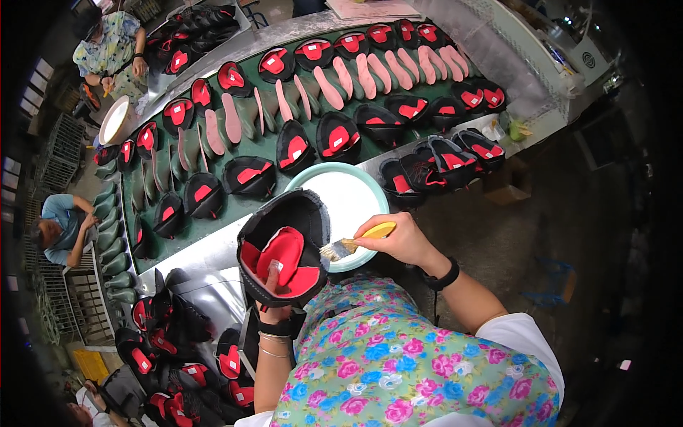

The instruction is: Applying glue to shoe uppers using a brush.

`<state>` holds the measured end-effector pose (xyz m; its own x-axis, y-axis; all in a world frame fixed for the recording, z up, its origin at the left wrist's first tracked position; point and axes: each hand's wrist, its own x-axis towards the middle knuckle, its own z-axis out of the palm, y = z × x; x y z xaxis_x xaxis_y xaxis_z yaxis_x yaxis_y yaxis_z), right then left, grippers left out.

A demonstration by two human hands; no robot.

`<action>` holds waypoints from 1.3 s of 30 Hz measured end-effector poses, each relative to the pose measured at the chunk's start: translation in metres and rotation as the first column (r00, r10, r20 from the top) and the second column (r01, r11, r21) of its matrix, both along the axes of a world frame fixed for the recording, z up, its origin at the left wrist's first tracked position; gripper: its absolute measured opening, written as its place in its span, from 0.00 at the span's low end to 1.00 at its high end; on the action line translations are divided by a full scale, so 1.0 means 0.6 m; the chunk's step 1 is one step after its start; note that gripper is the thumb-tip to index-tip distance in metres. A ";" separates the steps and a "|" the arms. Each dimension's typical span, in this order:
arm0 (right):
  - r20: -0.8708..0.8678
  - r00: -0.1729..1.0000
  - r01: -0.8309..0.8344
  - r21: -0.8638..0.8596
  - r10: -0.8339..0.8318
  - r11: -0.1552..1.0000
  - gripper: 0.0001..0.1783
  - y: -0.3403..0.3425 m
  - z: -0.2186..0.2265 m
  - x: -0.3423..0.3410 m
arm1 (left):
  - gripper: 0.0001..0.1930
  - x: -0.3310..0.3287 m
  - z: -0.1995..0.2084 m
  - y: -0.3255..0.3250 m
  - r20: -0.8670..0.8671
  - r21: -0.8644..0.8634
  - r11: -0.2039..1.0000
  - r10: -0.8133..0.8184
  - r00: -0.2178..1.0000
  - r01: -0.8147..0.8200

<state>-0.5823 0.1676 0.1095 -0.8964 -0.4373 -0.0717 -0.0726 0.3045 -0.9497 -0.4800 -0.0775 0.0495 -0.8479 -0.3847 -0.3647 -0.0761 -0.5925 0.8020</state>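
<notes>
Two things are held: the right hand (pixel 402 239) pinches a yellow-handled brush (pixel 346 247); the left hand (pixel 274 310) curls round a black shoe upper (pixel 281 248), thumb inside. Brushing white liquid (pixel 343 196) onto its greyish edge seems the step in hand; the next stroke probably calls for turning it. Just right sits a smooth round tub (pixel 340 166); beyond, flat pink insoles (pixel 329 89) line a green table (pixel 162 249).
</notes>
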 end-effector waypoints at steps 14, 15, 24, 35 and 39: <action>-0.223 0.975 0.012 -0.019 -0.016 1.000 0.06 -0.021 0.039 0.021 | 0.19 0.007 -0.024 -0.013 -0.033 -0.026 0.997 0.073 0.997 -0.074; -0.222 0.975 0.012 -0.017 -0.016 1.000 0.06 -0.021 0.037 0.024 | 0.19 0.006 -0.021 -0.014 -0.032 -0.025 0.997 0.073 0.997 -0.074; -0.438 0.887 -0.127 0.076 0.148 0.989 0.07 -0.038 0.019 0.040 | 0.17 0.011 -0.014 -0.010 -0.003 -0.163 0.985 0.058 0.998 -0.058; -0.293 0.956 0.038 0.135 0.003 0.990 0.06 -0.001 -0.040 0.007 | 0.20 0.076 -0.130 -0.059 -0.188 -0.719 0.685 -0.032 0.982 -0.116; -0.217 0.974 0.113 0.203 -0.068 0.973 0.06 0.015 -0.155 -0.022 | 0.16 0.061 -0.041 -0.062 0.025 0.379 0.897 0.235 0.972 -0.227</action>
<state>-0.5957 0.1764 0.0162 -0.9367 -0.3483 0.0370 -0.2232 0.5123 -0.8293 -0.4433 -0.1149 0.0247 -0.7607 -0.4085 -0.5044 0.1142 -0.8492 0.5155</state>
